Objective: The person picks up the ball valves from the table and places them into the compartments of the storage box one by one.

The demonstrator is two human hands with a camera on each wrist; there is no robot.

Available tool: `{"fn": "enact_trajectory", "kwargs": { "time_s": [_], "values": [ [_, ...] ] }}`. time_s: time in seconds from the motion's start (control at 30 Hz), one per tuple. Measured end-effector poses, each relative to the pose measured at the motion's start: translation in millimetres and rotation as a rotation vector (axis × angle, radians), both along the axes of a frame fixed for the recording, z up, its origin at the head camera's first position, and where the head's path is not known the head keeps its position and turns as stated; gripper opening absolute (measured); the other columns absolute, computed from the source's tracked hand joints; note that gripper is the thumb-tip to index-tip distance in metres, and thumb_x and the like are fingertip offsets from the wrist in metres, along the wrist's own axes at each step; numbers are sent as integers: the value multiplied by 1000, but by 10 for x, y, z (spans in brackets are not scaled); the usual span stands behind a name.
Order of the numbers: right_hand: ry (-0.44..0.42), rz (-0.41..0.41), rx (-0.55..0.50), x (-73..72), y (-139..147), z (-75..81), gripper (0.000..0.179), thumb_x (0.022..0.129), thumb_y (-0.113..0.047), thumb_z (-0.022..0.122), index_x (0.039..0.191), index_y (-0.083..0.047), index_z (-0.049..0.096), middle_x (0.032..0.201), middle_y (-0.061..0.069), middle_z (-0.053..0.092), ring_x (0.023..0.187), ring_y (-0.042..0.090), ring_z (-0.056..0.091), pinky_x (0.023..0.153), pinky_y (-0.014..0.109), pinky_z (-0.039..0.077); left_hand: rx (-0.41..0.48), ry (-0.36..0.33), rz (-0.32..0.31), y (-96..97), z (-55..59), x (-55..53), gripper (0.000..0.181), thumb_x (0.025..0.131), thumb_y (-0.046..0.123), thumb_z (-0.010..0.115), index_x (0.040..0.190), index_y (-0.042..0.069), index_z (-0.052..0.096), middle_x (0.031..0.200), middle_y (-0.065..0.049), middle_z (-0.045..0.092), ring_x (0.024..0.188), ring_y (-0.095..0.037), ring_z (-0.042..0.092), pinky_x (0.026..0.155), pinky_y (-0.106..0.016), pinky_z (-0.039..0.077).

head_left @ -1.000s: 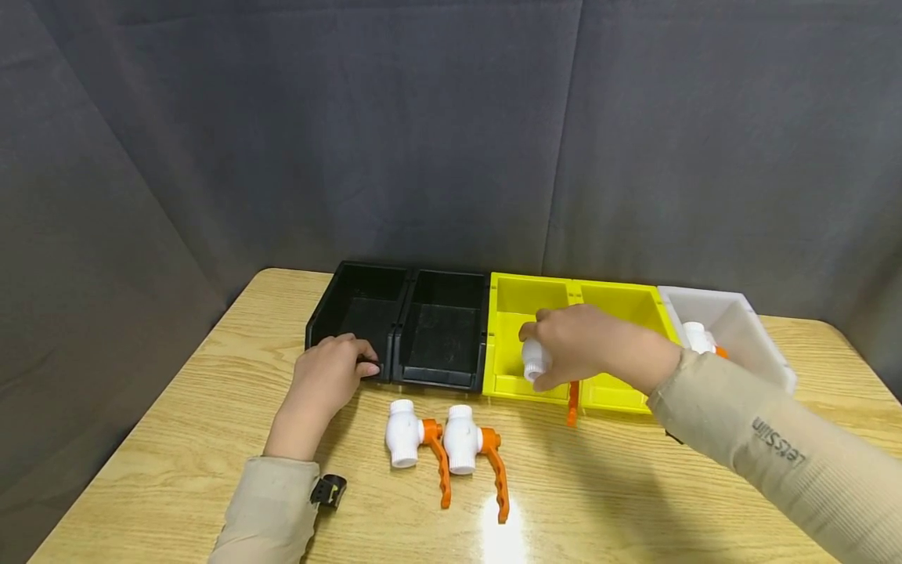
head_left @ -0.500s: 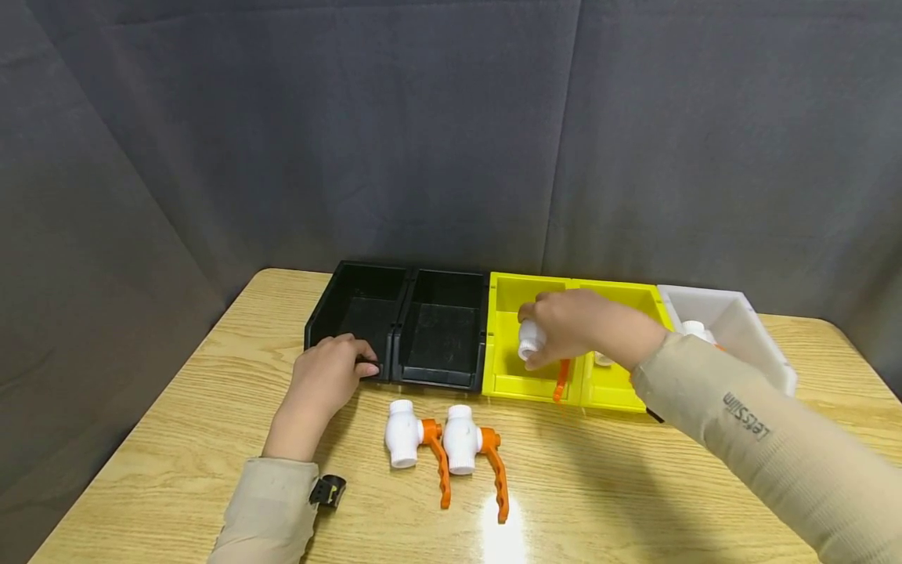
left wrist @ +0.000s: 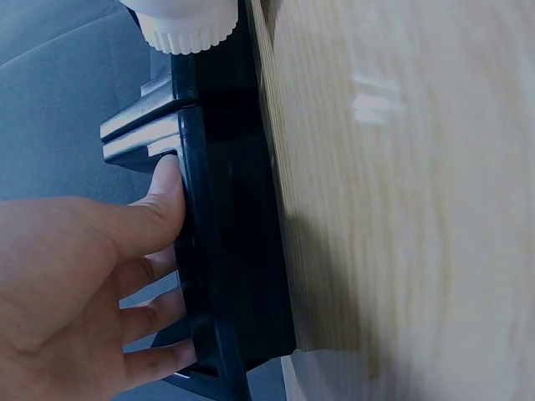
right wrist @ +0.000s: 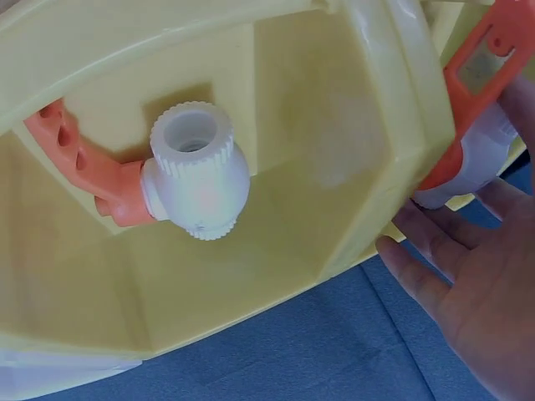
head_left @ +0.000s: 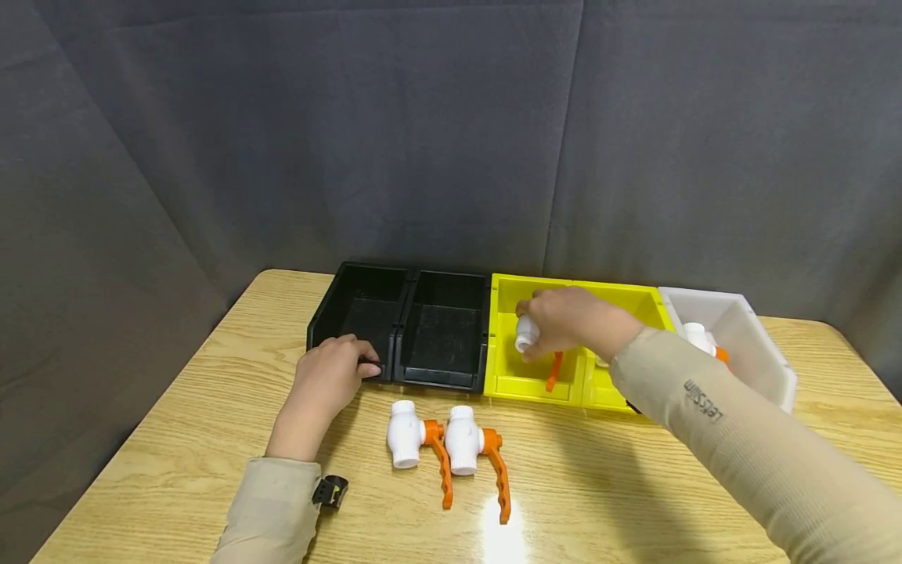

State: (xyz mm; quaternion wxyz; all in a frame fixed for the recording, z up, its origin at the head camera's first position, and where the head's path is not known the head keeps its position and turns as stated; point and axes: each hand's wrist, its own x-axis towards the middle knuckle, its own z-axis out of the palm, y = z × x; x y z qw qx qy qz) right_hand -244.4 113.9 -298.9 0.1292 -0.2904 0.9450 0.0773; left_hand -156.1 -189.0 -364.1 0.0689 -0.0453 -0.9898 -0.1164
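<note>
My right hand [head_left: 564,319] grips a white ball valve [head_left: 525,334] with an orange lever handle, over the left yellow bin [head_left: 502,345]. In the right wrist view that handle shows at the right edge, beside the fingers. A second ball valve [right wrist: 201,171] stands inside the right yellow bin [right wrist: 217,284]; in the head view my forearm hides most of it. My left hand [head_left: 330,372] rests on the front rim of the leftmost black bin [left wrist: 221,217], fingertips and thumb along the edge. Two more ball valves [head_left: 405,435] [head_left: 463,441] lie side by side on the table.
A second black bin [head_left: 442,337] adjoins the leftmost one. At the row's right end, a white bin [head_left: 764,356] contains a ball valve [head_left: 696,335]. The wooden table [head_left: 176,439] extends in front, and a grey curtain [head_left: 395,141] hangs behind.
My right hand has moved slightly left and away from me, carrying the ball valve; its handle has come from over the yellow bins' front edge to inside the left bin's outline. My left hand stays put.
</note>
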Motion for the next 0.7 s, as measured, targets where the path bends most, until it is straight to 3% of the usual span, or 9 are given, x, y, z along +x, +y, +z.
{"fn": "enact_trajectory", "kwargs": {
  "time_s": [0.43, 0.7],
  "values": [
    [3, -73, 5, -132, -39, -34, 65, 77, -40, 85, 131, -13, 61, 113, 8, 65, 90, 26, 60, 93, 44, 51, -2, -3, -4, 1, -3, -7, 20, 89, 27, 74, 101, 12, 77, 93, -6, 68, 93, -31, 64, 79, -49, 53],
    [37, -42, 9, -183, -64, -58, 64, 75, -34, 88, 129, -11, 61, 107, 9, 65, 85, 26, 60, 88, 41, 54, -5, -3, -5, -4, -10, -10, 20, 89, 27, 74, 102, 12, 77, 93, -5, 68, 93, -31, 64, 80, -49, 53]
  ]
}}
